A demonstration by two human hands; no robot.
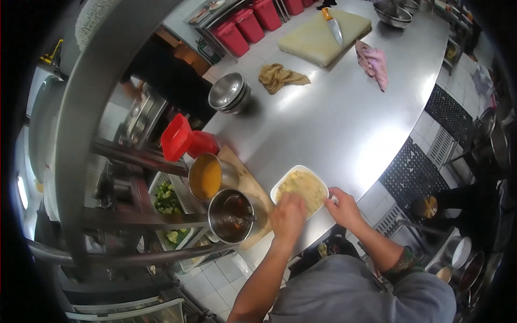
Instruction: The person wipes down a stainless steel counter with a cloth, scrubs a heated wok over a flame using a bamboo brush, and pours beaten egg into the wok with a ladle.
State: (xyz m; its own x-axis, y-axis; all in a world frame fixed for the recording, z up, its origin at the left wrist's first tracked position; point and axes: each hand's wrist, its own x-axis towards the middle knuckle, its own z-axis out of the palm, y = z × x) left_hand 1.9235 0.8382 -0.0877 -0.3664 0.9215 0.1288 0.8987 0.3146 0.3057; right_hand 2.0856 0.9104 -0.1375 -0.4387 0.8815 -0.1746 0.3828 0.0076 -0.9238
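Note:
A white square container (273,189) sits at the near edge of the steel table, with a pale yellow, crumbly mixture (302,185) inside. My left hand (288,215) is over its near left side, fingers curled down at the mixture; what they hold, if anything, is hidden. My right hand (343,209) is closed on the container's right corner, where a small white bit shows by the thumb. Left of my left hand, a steel pot of dark brown sauce (230,216) has a utensil in it. Just behind it stands a steel pot of orange-yellow liquid (207,177).
The steel table (344,124) bears stacked bowls (229,91), a brown cloth (281,77), a pink cloth (371,63) and a cutting board (301,40) with a knife (333,28). A red container (180,139) is at left, near broccoli (169,202). Another person (167,75) stands beyond.

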